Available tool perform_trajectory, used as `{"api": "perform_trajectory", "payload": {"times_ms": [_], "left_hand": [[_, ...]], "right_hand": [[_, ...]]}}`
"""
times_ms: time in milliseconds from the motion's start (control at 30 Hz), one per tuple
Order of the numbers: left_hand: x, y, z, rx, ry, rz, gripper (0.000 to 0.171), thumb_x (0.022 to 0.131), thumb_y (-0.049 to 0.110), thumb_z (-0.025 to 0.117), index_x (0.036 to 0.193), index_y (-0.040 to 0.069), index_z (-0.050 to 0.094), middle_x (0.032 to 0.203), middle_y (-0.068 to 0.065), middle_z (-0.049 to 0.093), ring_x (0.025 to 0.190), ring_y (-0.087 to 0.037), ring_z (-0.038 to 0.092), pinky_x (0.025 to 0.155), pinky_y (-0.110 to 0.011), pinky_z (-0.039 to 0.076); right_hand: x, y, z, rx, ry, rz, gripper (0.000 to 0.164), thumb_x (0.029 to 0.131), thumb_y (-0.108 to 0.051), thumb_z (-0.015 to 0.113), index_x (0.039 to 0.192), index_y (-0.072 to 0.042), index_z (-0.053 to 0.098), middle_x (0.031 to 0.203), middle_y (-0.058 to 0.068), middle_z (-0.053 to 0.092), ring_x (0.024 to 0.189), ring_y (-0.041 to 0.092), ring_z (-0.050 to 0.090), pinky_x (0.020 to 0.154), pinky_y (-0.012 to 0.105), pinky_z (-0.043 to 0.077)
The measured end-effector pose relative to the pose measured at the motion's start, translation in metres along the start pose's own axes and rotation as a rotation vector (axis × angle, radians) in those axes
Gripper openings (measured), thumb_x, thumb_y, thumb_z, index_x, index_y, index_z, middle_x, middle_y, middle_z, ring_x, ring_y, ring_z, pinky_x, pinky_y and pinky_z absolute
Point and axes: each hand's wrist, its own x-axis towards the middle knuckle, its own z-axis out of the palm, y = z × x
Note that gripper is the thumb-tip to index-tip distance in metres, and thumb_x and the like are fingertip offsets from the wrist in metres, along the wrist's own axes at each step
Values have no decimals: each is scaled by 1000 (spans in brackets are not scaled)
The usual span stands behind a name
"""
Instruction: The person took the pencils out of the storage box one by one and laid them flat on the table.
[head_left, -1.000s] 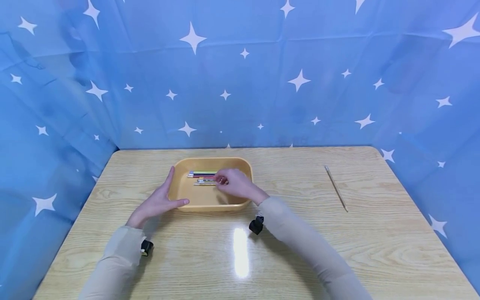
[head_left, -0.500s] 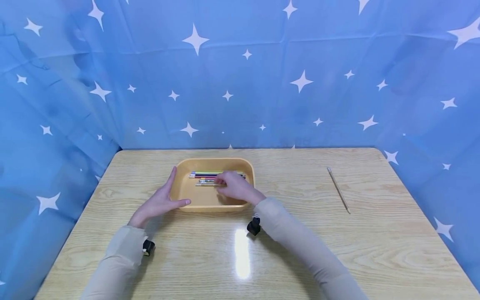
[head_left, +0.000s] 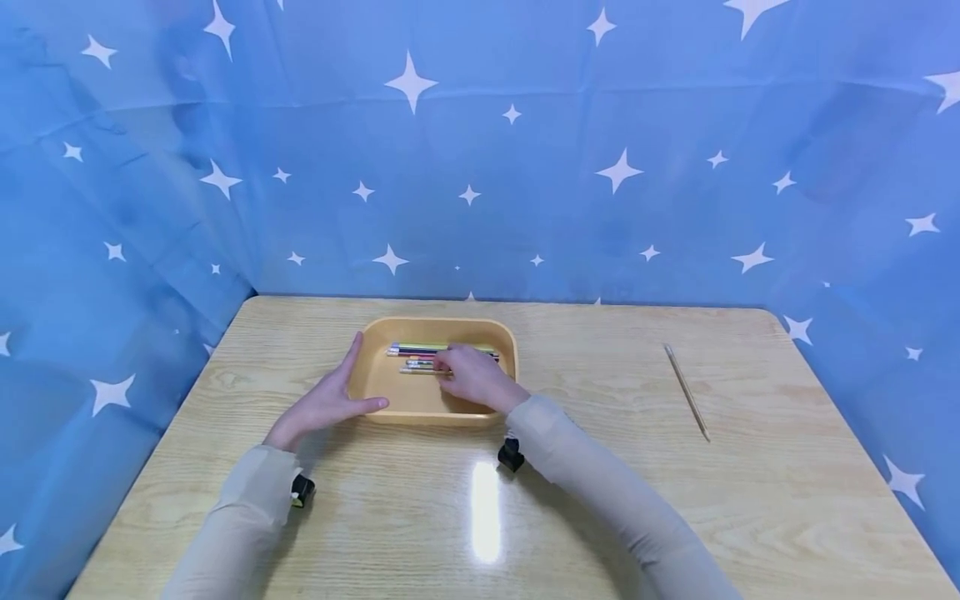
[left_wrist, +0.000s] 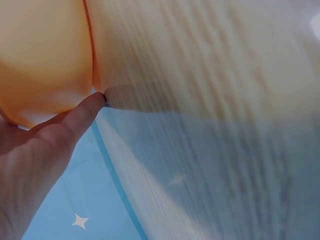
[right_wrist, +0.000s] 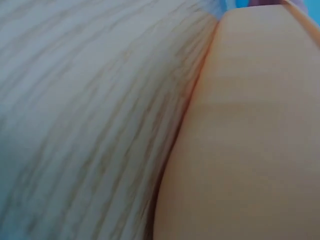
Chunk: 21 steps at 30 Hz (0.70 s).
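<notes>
2 hands (head_left: 324,402) | 1 tray (head_left: 401,397) — several pencils (head_left: 418,350), partly hidden | 1 loose pencil (head_left: 686,392)

The tray (head_left: 393,398) sits on the table (head_left: 585,358), left of the middle and close to the far edge. Inside it, pencils (head_left: 411,352) lie side by side, nearer the far wall, with the right hand (head_left: 476,377) over them. The left hand (head_left: 330,402) touches the tray's near left corner. One lone pencil (head_left: 686,392) (well apart, I notice) lies right of it. Behind the table hangs a cloth backdrop (head_left: 480,150).
</notes>
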Motion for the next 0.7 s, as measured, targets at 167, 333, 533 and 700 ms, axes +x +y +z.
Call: {"api": "perform_trajectory", "payload": {"times_ms": [167,333,533,700], "left_hand": [[0,1,1,-6,2,-9,117,84,32,77,153,11,-15,158,-21,-8,141,-44,8,111,-55,12],[-1,3,1,0,4,-9,116,84,31,76,153,9,-15,157,-24,-6,140,-47,8,110,-57,12],[0,1,2,-4,12,-18,115,84,29,76,153,9,-14,157,-24,-6,141,-46,8,111,-56,12],[-1,4,2,-5,9,-30,116,84,30,76,153,12,-15,158,-22,-6,141,-45,8,111,-56,12]], "right_hand": [[1,0,3,-24,14,1,14,90,-13,68,104,-12,70,93,0,58,78,12,54,64,24,47],[1,1,3,-11,24,-13,16,89,-11,69,105,-12,70,94,0,59,79,13,53,65,24,46],[0,1,3,-51,28,-12,17,87,-7,70,102,-14,72,94,0,62,82,14,56,62,25,47],[-2,2,4,-129,67,-27,13,85,-4,69,88,-16,74,84,-1,65,74,13,56,56,26,45]]}}
